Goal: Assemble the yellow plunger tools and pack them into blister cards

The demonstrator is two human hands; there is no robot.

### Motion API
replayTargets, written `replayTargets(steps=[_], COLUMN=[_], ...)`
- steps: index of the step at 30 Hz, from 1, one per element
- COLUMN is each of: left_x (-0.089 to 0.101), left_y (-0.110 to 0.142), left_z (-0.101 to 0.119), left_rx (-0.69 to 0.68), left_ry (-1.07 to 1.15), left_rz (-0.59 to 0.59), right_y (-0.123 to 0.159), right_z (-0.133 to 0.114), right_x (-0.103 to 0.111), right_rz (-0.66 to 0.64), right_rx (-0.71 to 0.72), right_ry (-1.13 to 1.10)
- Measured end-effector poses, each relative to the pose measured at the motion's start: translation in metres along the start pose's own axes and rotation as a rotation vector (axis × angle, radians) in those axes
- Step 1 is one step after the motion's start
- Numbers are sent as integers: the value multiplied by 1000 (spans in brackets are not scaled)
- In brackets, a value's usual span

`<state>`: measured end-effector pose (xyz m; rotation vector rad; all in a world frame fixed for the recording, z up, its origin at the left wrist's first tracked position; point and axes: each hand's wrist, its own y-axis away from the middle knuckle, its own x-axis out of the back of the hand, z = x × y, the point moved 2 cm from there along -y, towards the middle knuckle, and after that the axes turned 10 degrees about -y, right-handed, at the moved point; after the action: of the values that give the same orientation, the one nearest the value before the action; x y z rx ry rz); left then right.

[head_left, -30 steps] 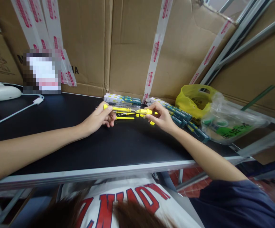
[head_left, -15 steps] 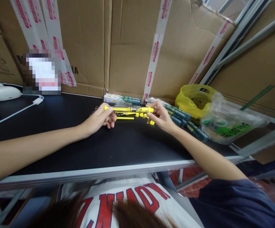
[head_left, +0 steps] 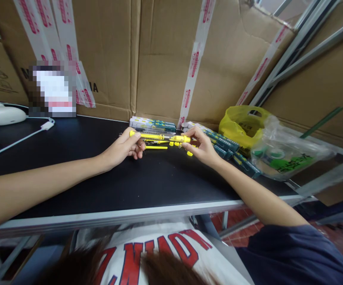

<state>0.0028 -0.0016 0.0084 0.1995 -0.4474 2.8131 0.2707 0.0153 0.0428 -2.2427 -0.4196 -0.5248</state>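
Held level above the table is a pen-shaped tool (head_left: 167,137) with a clear barrel and yellow ends. Its left end is pinched between the thumb and fingers of my left hand (head_left: 126,147). The fingers of my right hand (head_left: 201,145) close around its yellow right end. Below and behind it, partly hidden, lie small yellow caps (head_left: 189,153) and more yellow parts. A thin yellow stick (head_left: 156,148) rests on the table just right of my left fingers.
Printed boxes (head_left: 153,123) stand at the back, and more green boxes (head_left: 245,164) lie to the right. Beyond them are a yellow plastic bag (head_left: 242,124) and a clear bag (head_left: 287,156). A white cable (head_left: 17,140) crosses the black table's (head_left: 147,190) left side. Cardboard (head_left: 106,51) rises behind.
The tool's right end and my right fingers have shifted very slightly left and down. Both hands keep hold of it; the rest looks the same.
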Motion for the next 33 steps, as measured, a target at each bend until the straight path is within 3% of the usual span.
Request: replayTargets(steps=[10,33], left_x=[0,-1], left_y=[1,1], left_z=[1,1], left_rx=[2,13], left_ry=[8,15], left_rz=[-3,-2], right_y=[0,-2], right_z=[-2,-8], right_x=[-4,-9], right_rz=[-55,-123], right_rx=[-100,-114], right_ry=[-129,-313])
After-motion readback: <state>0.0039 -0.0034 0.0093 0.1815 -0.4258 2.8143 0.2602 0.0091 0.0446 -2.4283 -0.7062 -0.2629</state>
